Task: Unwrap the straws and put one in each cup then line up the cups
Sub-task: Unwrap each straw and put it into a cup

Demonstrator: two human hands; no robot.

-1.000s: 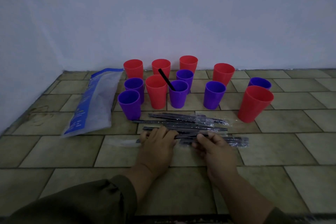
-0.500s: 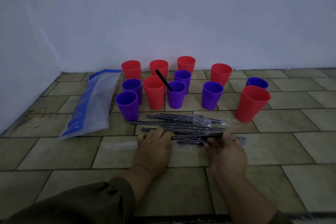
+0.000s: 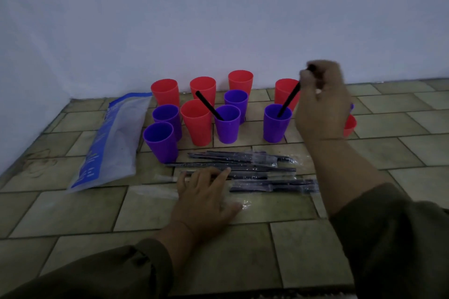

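Presently logged, on the tiled floor (image 3: 73, 213) by the wall:

Cups (image 3: 195, 126): red and purple, upright, in a loose cluster, not lined up. Ten show whole, and slivers of two more peek from behind the right hand (image 3: 323, 104).

First straw (image 3: 209, 106): black, unwrapped, leaning in the middle purple cup (image 3: 227, 128). Done.

Second straw (image 3: 289, 99): black, unwrapped, lower end inside the right-side purple cup (image 3: 277, 128). Its upper end is pinched in the curled fingers of the right hand, which is raised above the cups. Judged: being placed, not yet let go.

Wrapped straws (image 3: 243, 165): a flat pile in clear sleeves, just in front of the cups. The count cannot be told.

Left hand (image 3: 206, 196): fingers straight and spread, palm down on the floor, fingertips touching the near edge of the pile, holding nothing. A spent clear wrapper (image 3: 155, 193) lies beside it and partly under it.

Bag (image 3: 114, 138): blue-and-clear plastic, flat on the floor left of the cups.

Progress, as a judgement: early. Two cups have straws, and every other cup whose mouth shows is empty. Left to do: unwrap the rest of the pile, put one straw in each cup, then set the cups in a row
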